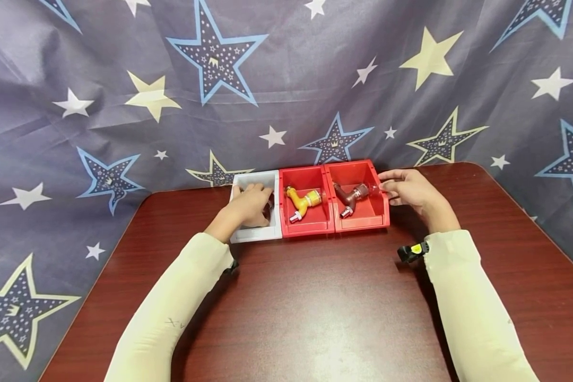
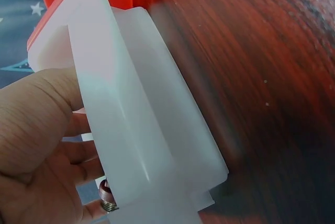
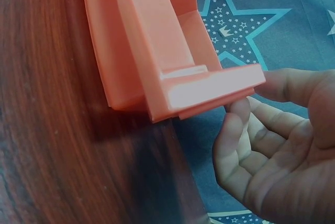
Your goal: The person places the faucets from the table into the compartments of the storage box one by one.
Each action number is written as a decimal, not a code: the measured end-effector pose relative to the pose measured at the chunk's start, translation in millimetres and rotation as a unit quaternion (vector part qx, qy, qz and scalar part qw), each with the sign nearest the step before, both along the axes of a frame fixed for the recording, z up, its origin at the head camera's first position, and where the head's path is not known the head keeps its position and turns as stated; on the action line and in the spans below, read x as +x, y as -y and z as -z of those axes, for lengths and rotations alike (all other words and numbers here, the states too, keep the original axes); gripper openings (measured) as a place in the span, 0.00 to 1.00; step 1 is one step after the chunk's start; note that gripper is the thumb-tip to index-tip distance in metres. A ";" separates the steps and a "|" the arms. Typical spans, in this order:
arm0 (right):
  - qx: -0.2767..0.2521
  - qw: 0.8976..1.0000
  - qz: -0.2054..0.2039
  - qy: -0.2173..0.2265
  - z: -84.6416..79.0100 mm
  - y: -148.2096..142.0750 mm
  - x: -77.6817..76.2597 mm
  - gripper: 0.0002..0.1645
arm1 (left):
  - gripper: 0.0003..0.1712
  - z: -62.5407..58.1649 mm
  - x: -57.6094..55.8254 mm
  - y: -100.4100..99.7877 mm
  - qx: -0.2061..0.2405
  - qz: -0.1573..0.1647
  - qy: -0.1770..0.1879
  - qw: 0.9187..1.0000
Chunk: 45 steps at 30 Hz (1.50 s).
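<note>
My left hand [image 1: 250, 204] reaches into the white bin [image 1: 257, 234], partly covering a dark brown tap [image 1: 267, 210]. In the left wrist view, the tap's threaded end [image 2: 108, 199] shows by the lower fingers. The bin wall hides the fingertips, so their hold on the tap cannot be judged. At the other end of the row, my right hand [image 1: 408, 191] touches the outer side of the right red bin [image 1: 361, 223] with relaxed fingers. A brown tap [image 1: 349, 198] lies in that bin, and a yellow tap [image 1: 303, 202] lies in the middle red bin [image 1: 310, 228].
All three bins stand side by side near the back edge of the dark red wooden table [image 1: 310, 297]. Behind them hangs a grey-blue cloth [image 1: 286, 79] with stars. A black wrist device [image 1: 412, 251] sits at the right cuff.
</note>
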State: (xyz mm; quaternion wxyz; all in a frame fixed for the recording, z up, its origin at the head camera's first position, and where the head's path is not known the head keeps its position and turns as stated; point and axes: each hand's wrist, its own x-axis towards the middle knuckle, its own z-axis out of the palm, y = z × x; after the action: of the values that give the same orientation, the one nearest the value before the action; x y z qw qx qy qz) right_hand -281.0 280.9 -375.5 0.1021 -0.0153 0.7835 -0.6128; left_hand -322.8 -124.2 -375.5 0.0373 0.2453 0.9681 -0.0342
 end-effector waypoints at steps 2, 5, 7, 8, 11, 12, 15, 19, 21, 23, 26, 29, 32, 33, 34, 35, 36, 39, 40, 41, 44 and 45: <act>0.003 1.000 -0.001 -0.001 0.3 -0.6 -0.2 0.28 | 0.49 -0.7 0.7 0.2 0.006 0.002 -0.001 1.000; 0.006 1.000 -0.001 0.002 1.1 -1.3 -1.1 0.29 | 0.49 -3.3 1.7 0.0 0.012 0.002 0.004 1.000; 0.007 1.000 -0.002 0.002 0.9 -1.5 -1.3 0.28 | 0.48 -5.4 2.3 -0.3 0.013 0.000 0.008 1.000; 0.007 1.000 -0.003 0.003 0.6 -1.3 -1.4 0.29 | 0.48 -6.2 2.4 -0.4 0.013 -0.001 0.010 1.000; 0.008 1.000 -0.003 0.002 -0.2 -1.6 -0.5 0.28 | 0.46 -7.7 2.8 -2.5 0.007 -0.003 0.016 1.000; 0.007 1.000 -0.004 0.001 -0.7 -1.4 0.0 0.28 | 0.45 -8.3 3.1 -3.2 0.006 -0.004 0.016 1.000; 0.008 1.000 -0.004 0.000 -1.8 -0.5 1.0 0.28 | 0.41 -10.3 3.5 -5.5 -0.001 -0.006 0.014 1.000; 0.007 1.000 -0.005 0.000 -2.2 0.0 0.9 0.29 | 0.37 -13.3 3.3 -8.1 -0.005 -0.009 0.010 1.000; 0.006 1.000 -0.004 0.002 -1.9 -0.3 0.3 0.29 | 0.38 -13.1 2.6 -8.6 -0.012 -0.007 0.006 1.000; 0.006 1.000 -0.002 0.004 -1.2 -0.9 -0.6 0.29 | 0.38 -12.3 1.8 -8.6 -0.021 -0.004 0.001 1.000; 0.006 1.000 -0.001 0.008 -0.3 -2.0 -1.6 0.29 | 0.37 -9.6 0.3 -8.1 -0.031 0.000 -0.006 1.000; 0.008 1.000 -0.001 0.010 0.3 -2.8 -1.6 0.29 | 0.35 -8.2 -1.2 -7.2 -0.031 0.004 -0.006 0.999; 0.010 1.000 -0.003 0.011 0.0 -2.3 -0.9 0.29 | 0.35 -8.2 -3.3 -4.4 -0.036 0.016 -0.002 0.999; 0.010 1.000 -0.003 0.011 -0.3 -2.1 -0.5 0.29 | 0.35 -8.4 -4.2 -2.9 -0.039 0.022 0.000 0.999; 0.011 1.000 -0.003 0.010 -0.7 -1.7 -0.1 0.29 | 0.35 -8.5 -5.3 -1.4 -0.042 0.030 0.002 0.999; 0.011 1.000 -0.004 0.009 -1.2 -1.4 0.4 0.29 | 0.35 -8.9 -6.3 0.2 -0.044 0.037 0.005 0.998; 0.010 1.000 -0.004 0.008 -1.7 -1.0 0.6 0.29 | 0.35 -9.3 -7.4 1.8 -0.044 0.046 0.008 0.998; 0.004 1.000 -0.005 0.004 -2.9 -0.4 1.5 0.29 | 0.34 -10.6 -10.6 6.1 -0.037 0.071 0.022 0.997; 0.001 1.000 -0.005 0.003 -3.2 -0.2 1.7 0.29 | 0.34 -10.7 -11.6 7.1 -0.034 0.077 0.027 0.996; -0.002 1.000 -0.006 0.003 -3.3 -0.2 1.8 0.29 | 0.35 -10.9 -12.4 7.9 -0.031 0.081 0.032 0.996; -0.010 1.000 -0.008 0.004 -3.1 -0.2 2.0 0.29 | 0.38 -10.9 -14.0 9.5 -0.026 0.087 0.046 0.995; -0.012 1.000 -0.008 0.004 -2.9 -0.1 2.0 0.29 | 0.40 -11.1 -14.0 9.7 -0.025 0.086 0.049 0.995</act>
State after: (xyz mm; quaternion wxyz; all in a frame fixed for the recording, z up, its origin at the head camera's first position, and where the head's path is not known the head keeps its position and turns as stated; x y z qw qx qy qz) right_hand -279.0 281.1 -372.7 0.1100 -0.0206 0.7757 -0.6211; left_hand -336.8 -133.9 -364.4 0.0882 0.3280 0.9392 -0.0497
